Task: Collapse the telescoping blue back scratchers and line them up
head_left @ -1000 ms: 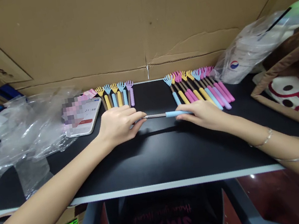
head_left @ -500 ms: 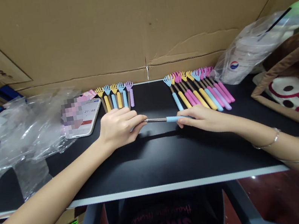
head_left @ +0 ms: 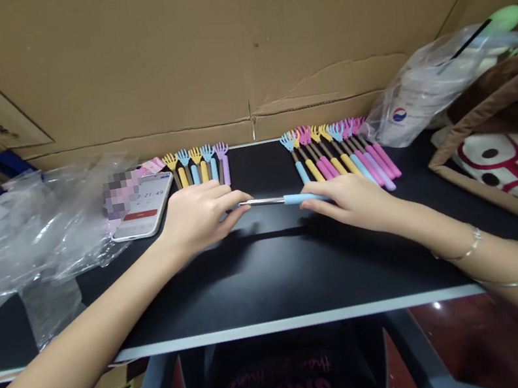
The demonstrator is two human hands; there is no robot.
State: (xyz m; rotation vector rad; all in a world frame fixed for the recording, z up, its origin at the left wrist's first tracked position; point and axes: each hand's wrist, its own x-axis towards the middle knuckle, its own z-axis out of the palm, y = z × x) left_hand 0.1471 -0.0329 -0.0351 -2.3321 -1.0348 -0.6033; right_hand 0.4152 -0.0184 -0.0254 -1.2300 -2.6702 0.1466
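Between my two hands a back scratcher [head_left: 292,199] is held level above the black desk. Its light blue handle end is gripped by my right hand [head_left: 352,201], thumb and fingers closed around it. My left hand [head_left: 203,215] pinches the far end of its thin metal rod; any claw head there is hidden by the fingers. Behind my left hand lies a short row of back scratchers [head_left: 204,171] in yellow, blue and purple. Beyond my right hand is a larger row of back scratchers [head_left: 327,157] with blue, yellow, pink and purple handles, claws pointing away.
A phone [head_left: 159,212] with a running timer lies left, beside crumpled clear plastic bags [head_left: 52,235]. At right stand a bagged drink cup [head_left: 415,105] and a brown-trimmed cloth bag [head_left: 444,169]. A cardboard wall [head_left: 142,61] closes off the back of the desk [head_left: 274,284].
My left fingers are less curled and have shifted slightly left along the rod's end. My right hand keeps its grip on the blue handle. The whole view has shifted slightly.
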